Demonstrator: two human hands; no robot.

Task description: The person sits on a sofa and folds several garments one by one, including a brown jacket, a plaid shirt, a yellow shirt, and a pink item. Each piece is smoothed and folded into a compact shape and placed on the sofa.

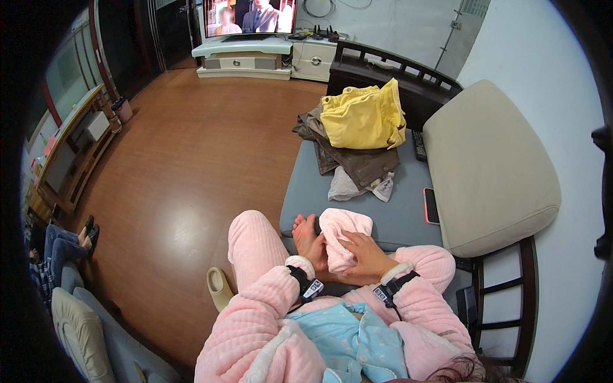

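Note:
A small pink cloth [346,225], bunched or folded, is held between my two hands above my crossed legs. My left hand [317,249] grips its left edge, next to my bare foot [303,233]. The fingers of my right hand [366,256] lie over its right side. Beyond the cloth, on the blue-grey seat cushion [306,177], a yellow denim garment [361,119] rests on dark brown clothes [352,165]. A crumpled whitish cloth [346,185] sticks out from under them.
At the right are a phone [431,206], a remote control [418,145] and a beige back cushion [493,167]. A slipper [219,287] lies on the wooden floor. Another person's legs [67,244] show at far left. A television [249,16] stands on a white cabinet [244,72] ahead.

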